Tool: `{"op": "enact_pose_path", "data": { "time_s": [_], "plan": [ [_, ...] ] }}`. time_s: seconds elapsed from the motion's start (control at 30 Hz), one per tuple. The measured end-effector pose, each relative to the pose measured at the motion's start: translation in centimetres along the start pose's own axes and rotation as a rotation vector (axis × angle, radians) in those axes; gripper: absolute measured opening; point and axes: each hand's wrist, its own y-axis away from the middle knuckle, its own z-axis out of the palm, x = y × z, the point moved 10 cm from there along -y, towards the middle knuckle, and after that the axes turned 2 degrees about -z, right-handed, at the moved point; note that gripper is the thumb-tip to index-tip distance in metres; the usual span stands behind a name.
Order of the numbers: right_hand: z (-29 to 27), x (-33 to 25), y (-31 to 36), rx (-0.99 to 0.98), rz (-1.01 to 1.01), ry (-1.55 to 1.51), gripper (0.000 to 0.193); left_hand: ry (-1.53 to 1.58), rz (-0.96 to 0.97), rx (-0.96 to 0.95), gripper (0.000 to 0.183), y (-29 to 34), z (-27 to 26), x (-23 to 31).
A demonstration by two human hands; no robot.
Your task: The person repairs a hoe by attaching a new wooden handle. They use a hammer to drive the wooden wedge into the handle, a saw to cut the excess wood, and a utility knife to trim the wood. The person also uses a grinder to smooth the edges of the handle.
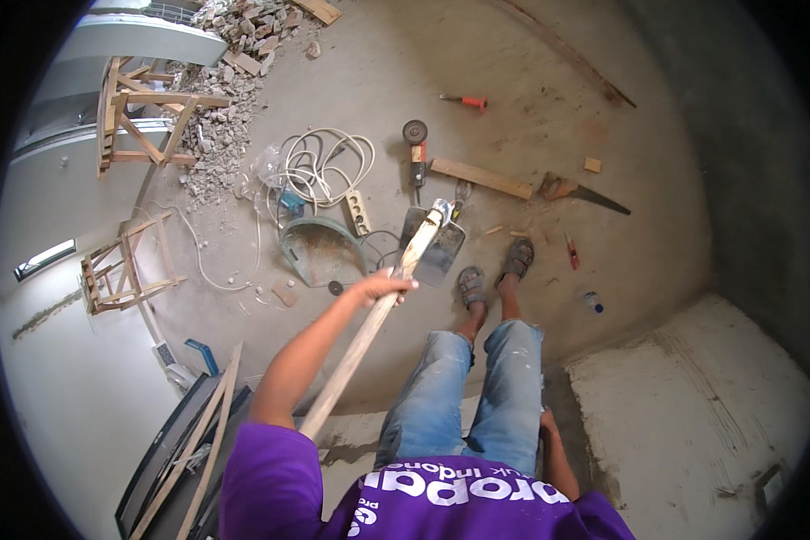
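Note:
My left hand (382,286) is closed around a long wooden handle (355,353), which slants from beside my left side up and away from me. The handle's far end is pale, roughly cut and has something shiny at its tip. Behind that end, a dark shovel blade (440,255) lies low by my feet; I cannot tell whether the handle is joined to it. My right hand (547,421) hangs beside my right thigh, near a pale concrete ledge. Its fingers are mostly hidden.
An angle grinder (418,155), wood block (481,177), handsaw (585,193), red-handled chisel (464,102) and red-handled tool (571,251) lie on the floor. Leftward are a green-grey basin (319,227), power strip (357,212), coiled cable (366,155), rubble (223,126) and wooden trestles (135,126).

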Motion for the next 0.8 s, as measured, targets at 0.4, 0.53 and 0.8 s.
{"op": "enact_pose_path", "data": {
  "time_s": [0.4, 0.53, 0.8],
  "plan": [
    [-1.3, 1.1, -0.9, 0.011, -0.049, 0.099, 0.052, 0.250, -0.193, 0.203, 0.024, -3.9, -4.8, -14.3],
    [-0.4, -5.0, 2.2, 0.136, 0.007, 0.215, 0.059, 0.326, -0.166, 0.045, 0.020, 0.1, -5.0, -13.0],
    [-0.5, -12.5, 2.7, 0.128, 0.001, 0.312, 0.067, -0.056, -0.024, 0.130, 0.021, 4.1, -4.9, -9.4]
  ]
}}
